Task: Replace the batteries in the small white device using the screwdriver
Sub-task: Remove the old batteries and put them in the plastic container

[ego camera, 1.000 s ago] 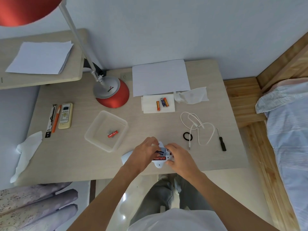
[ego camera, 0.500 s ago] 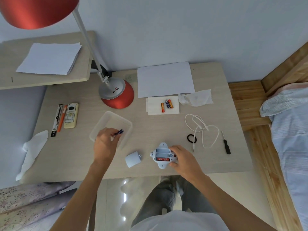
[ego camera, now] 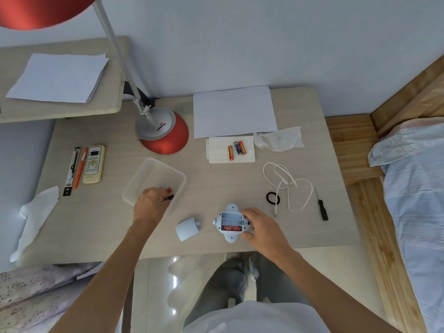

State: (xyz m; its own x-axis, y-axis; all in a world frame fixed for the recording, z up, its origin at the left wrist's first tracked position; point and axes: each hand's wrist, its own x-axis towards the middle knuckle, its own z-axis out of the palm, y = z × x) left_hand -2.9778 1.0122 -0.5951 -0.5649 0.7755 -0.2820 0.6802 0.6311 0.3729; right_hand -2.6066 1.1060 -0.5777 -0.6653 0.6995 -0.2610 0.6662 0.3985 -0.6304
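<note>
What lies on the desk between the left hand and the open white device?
The detached battery cover, apart from both the left hand and the white device, as the head view shows.

Red lamp, remote control, white cable and black ring sit on the desk.

One head-worn wide-angle camera looks steeply down on the desk from close above, facing the wall at top; the bed runs along the right edge.

Home bedroom: wooden bed frame, striped bedding beside desk, red desk lamp.
</note>
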